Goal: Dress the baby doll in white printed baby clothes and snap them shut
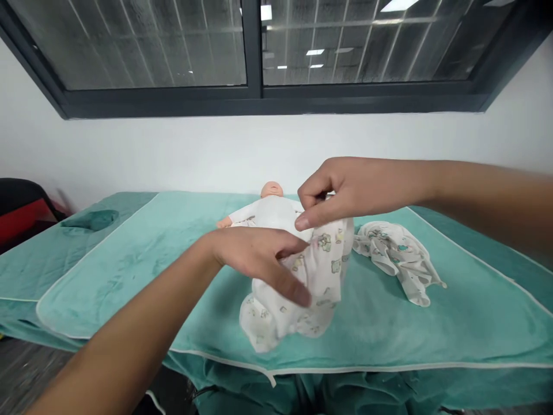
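A baby doll (276, 206) in a white long-sleeved top lies on its back, its head toward the wall. A white baby garment with small coloured animal prints (328, 271) covers its lower body. My right hand (341, 190) is closed over the upper right of this garment, gripping a raised part of the cloth; its fingertips are partly hidden. Lower and to the left, my left hand (263, 253) hovers over or rests on the garment, thumb and fingers apart. Whether it touches the cloth I cannot tell.
A crumpled white printed baby garment (400, 256) lies to the right of the doll. Beneath everything is a teal plush blanket (173, 288) on a padded bed with a face hole (90, 221). A black and red object (26, 213) stands at the left. Behind is a white wall with a window.
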{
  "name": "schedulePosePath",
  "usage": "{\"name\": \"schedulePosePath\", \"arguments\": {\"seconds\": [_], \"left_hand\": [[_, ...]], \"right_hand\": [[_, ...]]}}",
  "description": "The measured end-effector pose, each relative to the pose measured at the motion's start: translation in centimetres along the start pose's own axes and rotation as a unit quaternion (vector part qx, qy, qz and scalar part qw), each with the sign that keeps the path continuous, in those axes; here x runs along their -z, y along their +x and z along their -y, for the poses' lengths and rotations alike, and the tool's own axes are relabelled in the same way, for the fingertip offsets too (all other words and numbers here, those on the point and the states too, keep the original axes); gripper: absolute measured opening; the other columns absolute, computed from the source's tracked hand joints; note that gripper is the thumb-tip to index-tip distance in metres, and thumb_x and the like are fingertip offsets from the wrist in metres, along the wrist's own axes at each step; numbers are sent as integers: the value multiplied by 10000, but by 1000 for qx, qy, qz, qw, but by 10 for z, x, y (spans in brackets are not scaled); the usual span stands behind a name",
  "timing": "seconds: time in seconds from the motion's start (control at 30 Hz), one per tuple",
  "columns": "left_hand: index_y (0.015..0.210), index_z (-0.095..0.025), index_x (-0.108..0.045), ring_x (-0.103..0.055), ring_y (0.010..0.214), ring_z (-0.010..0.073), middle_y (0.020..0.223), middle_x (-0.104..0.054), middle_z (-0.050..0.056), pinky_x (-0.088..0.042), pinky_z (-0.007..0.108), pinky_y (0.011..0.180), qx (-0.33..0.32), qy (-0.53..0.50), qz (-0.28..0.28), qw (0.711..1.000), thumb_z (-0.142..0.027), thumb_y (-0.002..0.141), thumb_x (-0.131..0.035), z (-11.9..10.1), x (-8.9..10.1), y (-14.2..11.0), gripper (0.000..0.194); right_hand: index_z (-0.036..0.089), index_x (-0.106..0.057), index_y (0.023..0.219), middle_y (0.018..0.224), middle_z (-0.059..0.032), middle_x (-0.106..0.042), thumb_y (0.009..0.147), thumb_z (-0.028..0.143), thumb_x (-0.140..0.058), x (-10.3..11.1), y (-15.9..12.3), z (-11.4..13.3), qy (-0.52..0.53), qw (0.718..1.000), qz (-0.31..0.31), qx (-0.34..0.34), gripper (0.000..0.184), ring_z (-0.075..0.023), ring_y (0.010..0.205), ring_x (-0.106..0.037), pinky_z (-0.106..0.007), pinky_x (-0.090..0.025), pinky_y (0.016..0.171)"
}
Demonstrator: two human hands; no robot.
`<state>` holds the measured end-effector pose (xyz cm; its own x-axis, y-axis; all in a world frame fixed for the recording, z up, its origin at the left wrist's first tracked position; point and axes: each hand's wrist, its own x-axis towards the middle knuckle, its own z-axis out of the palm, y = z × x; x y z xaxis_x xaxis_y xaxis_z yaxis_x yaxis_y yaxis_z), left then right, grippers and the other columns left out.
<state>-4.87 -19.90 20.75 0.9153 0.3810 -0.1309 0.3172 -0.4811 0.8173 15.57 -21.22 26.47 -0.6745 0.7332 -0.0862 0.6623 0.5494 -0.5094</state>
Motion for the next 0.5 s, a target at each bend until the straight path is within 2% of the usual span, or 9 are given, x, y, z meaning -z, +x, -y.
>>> {"name": "schedulePosePath", "arguments": {"seconds": [0.07,0.17,0.27,0.3,0.37,0.43,0.5], "left_hand": [[627,-190,-525,-443,515,109,576,-467,-38,-366,245,475,-23,-42,-39,998,-421,681,-771,8,-3,-1,341],[705,-177,-539,-497,592,113,664,-515,-18,-400,242,543,-49,-69,-186,979,-439,758,-710,14,-1,-10,318],[656,-170,-528,-507,646,121,681,-530,-10,-400,245,595,-7,58,-338,939,-476,783,-686,19,5,-24,368],[628,-172,-518,-504,664,130,669,-525,-9,-404,252,620,17,126,-381,916,-491,791,-674,23,8,-28,391],[614,-185,-514,-516,729,164,663,-526,-1,-422,278,698,66,249,-461,849,-505,807,-652,40,14,-33,399],[673,-201,-545,-540,829,208,718,-557,19,-436,315,796,109,323,-539,770,-490,836,-619,67,19,-34,340],[820,-206,-596,-554,943,244,867,-602,56,-437,358,882,143,345,-604,704,-436,874,-577,101,19,-32,236]], "right_hand": [[198,-565,622,558,54,-426,765,616,-687,1,-2,-1,14,999,-37,22,458,-76,514,-369,-243,-282,500],[199,-602,674,608,43,-500,765,611,-688,0,1,-8,18,998,-51,24,430,-86,547,-421,-244,-304,520],[210,-653,705,656,22,-563,733,603,-711,-5,12,-19,-10,1000,4,-16,398,-121,594,-489,-261,-346,543],[214,-664,712,683,13,-585,727,600,-714,-9,18,-23,-7,999,21,-27,390,-140,625,-518,-269,-369,560],[218,-672,755,774,-11,-633,738,602,-695,-21,35,-31,46,998,15,-30,385,-181,726,-574,-284,-419,616],[215,-650,820,881,-32,-657,774,608,-652,-41,61,-40,170,984,-48,-9,395,-206,837,-601,-296,-461,689],[212,-597,856,930,-46,-655,827,599,-584,-68,94,-50,324,937,-131,15,389,-199,881,-607,-298,-487,736]]}}
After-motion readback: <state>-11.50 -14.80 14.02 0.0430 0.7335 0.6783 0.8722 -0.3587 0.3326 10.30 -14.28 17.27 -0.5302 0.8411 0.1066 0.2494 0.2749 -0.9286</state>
